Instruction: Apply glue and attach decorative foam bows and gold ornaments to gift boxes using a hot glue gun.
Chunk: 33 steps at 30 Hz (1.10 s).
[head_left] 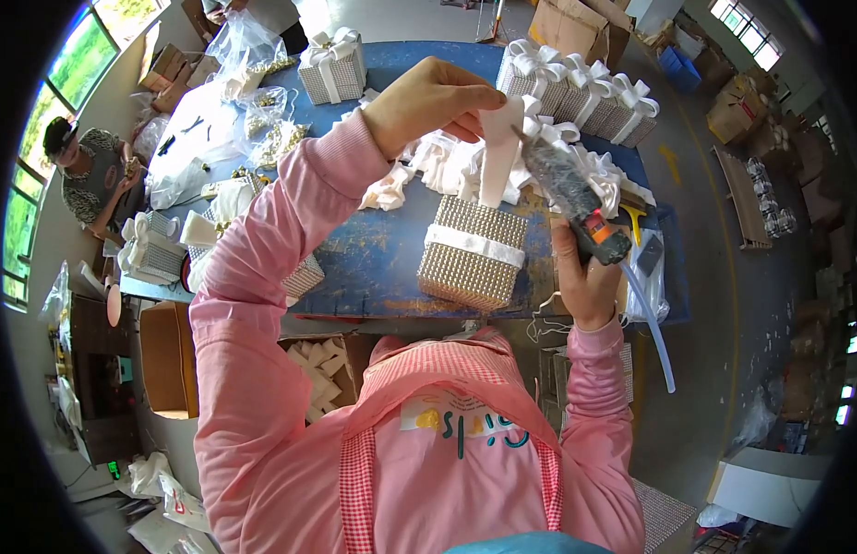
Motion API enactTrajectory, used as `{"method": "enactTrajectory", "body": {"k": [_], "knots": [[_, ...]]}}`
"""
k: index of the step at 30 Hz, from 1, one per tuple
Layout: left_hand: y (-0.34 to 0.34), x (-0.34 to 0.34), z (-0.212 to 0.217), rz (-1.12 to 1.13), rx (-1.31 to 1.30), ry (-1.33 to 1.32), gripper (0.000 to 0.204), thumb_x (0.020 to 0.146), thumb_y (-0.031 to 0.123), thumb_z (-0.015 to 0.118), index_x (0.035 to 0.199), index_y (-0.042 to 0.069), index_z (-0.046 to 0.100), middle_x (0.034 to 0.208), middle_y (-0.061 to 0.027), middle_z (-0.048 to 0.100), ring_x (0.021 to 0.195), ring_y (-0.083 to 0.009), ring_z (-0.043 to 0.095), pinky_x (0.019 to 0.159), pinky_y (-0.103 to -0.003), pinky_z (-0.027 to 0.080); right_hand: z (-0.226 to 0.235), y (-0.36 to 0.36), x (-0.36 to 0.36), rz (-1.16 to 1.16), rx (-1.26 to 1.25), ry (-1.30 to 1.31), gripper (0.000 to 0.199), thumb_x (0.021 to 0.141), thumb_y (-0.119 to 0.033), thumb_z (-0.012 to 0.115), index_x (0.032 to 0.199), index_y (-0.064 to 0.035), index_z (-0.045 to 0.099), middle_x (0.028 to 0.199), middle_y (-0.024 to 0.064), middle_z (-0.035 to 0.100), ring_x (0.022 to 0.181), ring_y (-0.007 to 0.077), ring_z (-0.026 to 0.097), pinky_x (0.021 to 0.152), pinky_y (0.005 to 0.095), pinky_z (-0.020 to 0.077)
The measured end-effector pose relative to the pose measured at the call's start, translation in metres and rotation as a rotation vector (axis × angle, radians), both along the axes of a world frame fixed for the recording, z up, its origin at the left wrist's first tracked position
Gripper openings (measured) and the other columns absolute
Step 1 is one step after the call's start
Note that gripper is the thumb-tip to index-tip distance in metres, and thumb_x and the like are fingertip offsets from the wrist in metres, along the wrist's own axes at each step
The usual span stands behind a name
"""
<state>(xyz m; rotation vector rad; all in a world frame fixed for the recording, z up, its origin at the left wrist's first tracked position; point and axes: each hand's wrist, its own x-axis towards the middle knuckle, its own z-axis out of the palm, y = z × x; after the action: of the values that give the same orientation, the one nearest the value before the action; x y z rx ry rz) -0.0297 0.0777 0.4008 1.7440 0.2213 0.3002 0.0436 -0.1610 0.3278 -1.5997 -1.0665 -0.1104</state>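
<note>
My left hand [433, 103] pinches the top of a white ribbon strip [499, 157], which hangs down behind a beaded box [470, 272]. A white band runs across that box, which stands near the table's front edge. In my right hand [587, 288] is a dark hot glue gun [565, 185], its nozzle tilted up toward the ribbon. A long translucent glue stick [652, 328] sticks out of its back end. Whether the nozzle touches the ribbon I cannot tell. White ribbon bows [437, 164] lie heaped just beyond the box.
Finished beaded boxes with bows [590, 97] stand at the back right of the blue table [382, 277], another box [331, 69] at the back left. A yellow tool [635, 222] lies at right. An open carton [322, 374] sits below. Another person [89, 171] works at far left.
</note>
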Motion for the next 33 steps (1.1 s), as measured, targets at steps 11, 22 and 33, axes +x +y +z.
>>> {"method": "enactTrajectory", "body": {"k": [11,22,33], "knots": [[0.017,0.013,-0.006,-0.014,0.321,-0.193,0.025,0.083,0.025,0.059,0.097,0.006,0.067,0.085,-0.0064,0.066,0.070,-0.0125,0.062,0.067,-0.025,0.053,0.002,0.001,0.014,0.149,0.117,0.128,0.023,0.083,-0.021,0.063,0.090,0.0010,0.060,0.078,0.0065,0.063,0.067,0.0112,0.058,0.058,0.0266,0.0441],[0.012,0.021,0.000,-0.034,0.374,-0.192,0.024,0.084,0.022,0.059,0.099,0.004,0.066,0.087,-0.0065,0.066,0.074,-0.0111,0.061,0.069,-0.023,0.050,-0.008,0.012,0.032,0.033,-0.023,0.007,0.025,0.082,-0.025,0.064,0.086,-0.0005,0.061,0.060,0.0017,0.056,0.052,0.0092,0.050,0.049,0.0246,0.0385],[0.023,0.023,-0.007,-0.077,0.294,-0.205,0.024,0.087,0.019,0.056,0.101,0.002,0.064,0.094,-0.0080,0.065,0.081,-0.0129,0.062,0.078,-0.024,0.050,-0.075,0.013,0.054,-0.044,-0.303,-0.024,0.027,0.083,-0.027,0.063,0.084,-0.0003,0.057,0.066,0.0046,0.059,0.060,0.0139,0.056,0.057,0.0278,0.0432]]}}
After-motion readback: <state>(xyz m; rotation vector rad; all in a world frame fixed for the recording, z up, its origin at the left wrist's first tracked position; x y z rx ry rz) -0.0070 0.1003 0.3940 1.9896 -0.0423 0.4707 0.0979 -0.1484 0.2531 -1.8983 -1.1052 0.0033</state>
